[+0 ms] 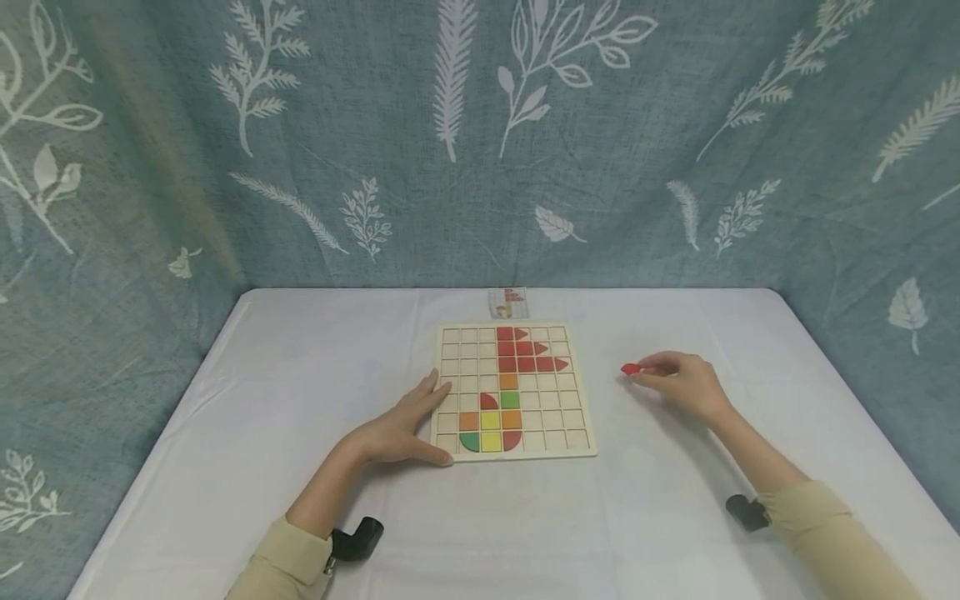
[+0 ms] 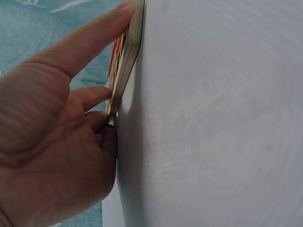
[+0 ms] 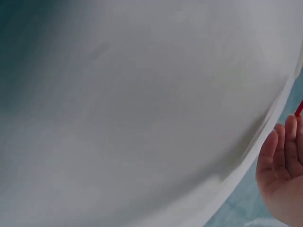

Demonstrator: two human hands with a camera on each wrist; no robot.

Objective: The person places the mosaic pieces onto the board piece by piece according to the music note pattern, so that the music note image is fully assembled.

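A pale wooden grid board (image 1: pixel 553 420) lies on the table with colored tiles in its squares. Along its left side rests my left hand (image 1: pixel 397 425), thumb at the near left corner and fingertips on the left edge. In the left wrist view the thumb (image 2: pixel 94 45) presses on the board's side. To the right of the board, my right hand (image 1: pixel 692 387) pinches a small red tile (image 1: pixel 631 368) between thumb and fingertips. Only a sliver of that red tile (image 3: pixel 298 109) shows in the right wrist view. Rows of red tiles (image 1: pixel 517 348) fill squares in the board's far half.
Behind the board lies a small pattern card (image 1: pixel 498 305). In the near half sit yellow tiles (image 1: pixel 491 441), a green square tile (image 1: pixel 510 400) and several others. A white cloth covers the table (image 1: pixel 315 350); a leaf-patterned curtain (image 1: pixel 420 208) hangs behind and at both sides.
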